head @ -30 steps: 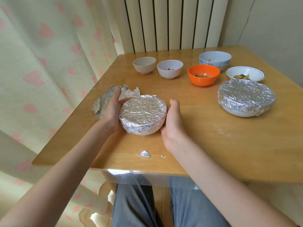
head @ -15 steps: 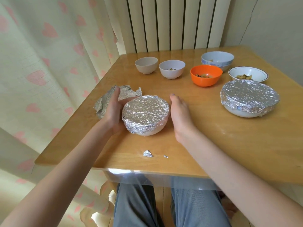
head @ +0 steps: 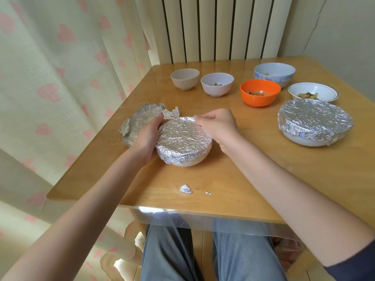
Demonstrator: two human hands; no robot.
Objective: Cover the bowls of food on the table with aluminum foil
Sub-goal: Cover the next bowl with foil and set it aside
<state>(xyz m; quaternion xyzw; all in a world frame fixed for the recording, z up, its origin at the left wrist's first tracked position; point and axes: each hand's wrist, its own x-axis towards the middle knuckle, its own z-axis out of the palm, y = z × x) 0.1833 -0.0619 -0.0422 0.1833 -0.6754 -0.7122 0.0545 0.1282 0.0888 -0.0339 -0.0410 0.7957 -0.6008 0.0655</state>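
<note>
The foil-covered white bowl [head: 183, 144] sits on the tabletop [head: 253, 169] toward its near-left part, right between your hands. Its foil is crimped down over the rim and partway down the wall, with the white base showing below.

Your left hand [head: 147, 136] cups the bowl's left side, fingers curled round the foil-wrapped rim, thumb reaching toward the far edge. Your right hand [head: 218, 124] lies over the far-right rim, fingers bent down and pinching the foil at the far edge; the fingertips look blurred, so the exact grasp is hard to read.

Just beyond your left hand, a crumpled sheet of foil [head: 140, 123] lies flat on the tabletop, touching or nearly touching the bowl's far-left side. Near the front edge, two torn foil scraps lie apart from the bowl: a larger scrap [head: 186, 189] and a tiny scrap [head: 208, 193] to its right.

Well to the right stands a larger foil-covered bowl [head: 315, 122]. Beyond it sits a shallow white bowl with a dark rim line [head: 313, 92], holding food. Along the far side, from left to right, stand a beige bowl [head: 185, 78], a pale bowl [head: 217, 84] with a few pieces of food, an orange bowl [head: 260, 92] with food, and a blue-patterned bowl [head: 274, 73], all uncovered.

A heart-patterned curtain [head: 60, 78] hangs at left, and a ribbed radiator [head: 213, 27] stands behind the tabletop.
</note>
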